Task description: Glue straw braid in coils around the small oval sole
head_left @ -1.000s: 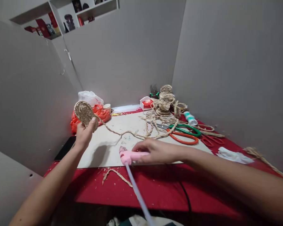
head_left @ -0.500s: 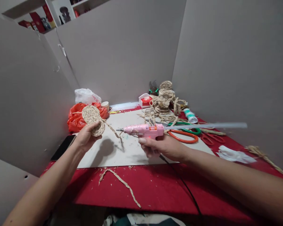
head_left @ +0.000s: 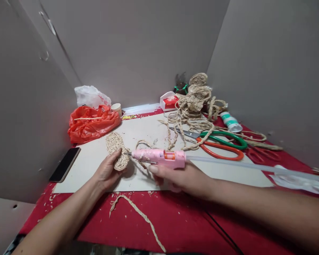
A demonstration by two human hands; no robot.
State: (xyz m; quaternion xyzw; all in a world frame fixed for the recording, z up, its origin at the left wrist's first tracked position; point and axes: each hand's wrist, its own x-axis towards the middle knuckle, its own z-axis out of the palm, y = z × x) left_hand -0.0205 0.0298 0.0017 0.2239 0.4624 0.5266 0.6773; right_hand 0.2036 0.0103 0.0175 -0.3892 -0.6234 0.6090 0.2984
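My left hand [head_left: 109, 173] grips a small woven straw sole [head_left: 115, 144], a narrow-waisted oval of coiled braid, thumb on its front face. Held in my right hand [head_left: 179, 177] is a pink glue gun [head_left: 156, 156], with a long clear glue stick [head_left: 228, 163] jutting out of its back. The metal nozzle points left and is at the right edge of the woven piece; whether it touches cannot be made out. A loose braid tail [head_left: 145, 143] runs behind the gun. Both hands are above the pale board [head_left: 93, 170].
Scissors with green and orange handles [head_left: 223, 150] lie right, beside a heap of braided straw cord [head_left: 194, 99]. A red plastic bag [head_left: 93, 124] and a phone [head_left: 65, 164] are left. A loose cord piece [head_left: 140, 210] lies on the red cloth [head_left: 117, 226] in front.
The glue gun's nozzle and the woven sole have come together; they were apart before. The view has tipped lower and closer to the table.
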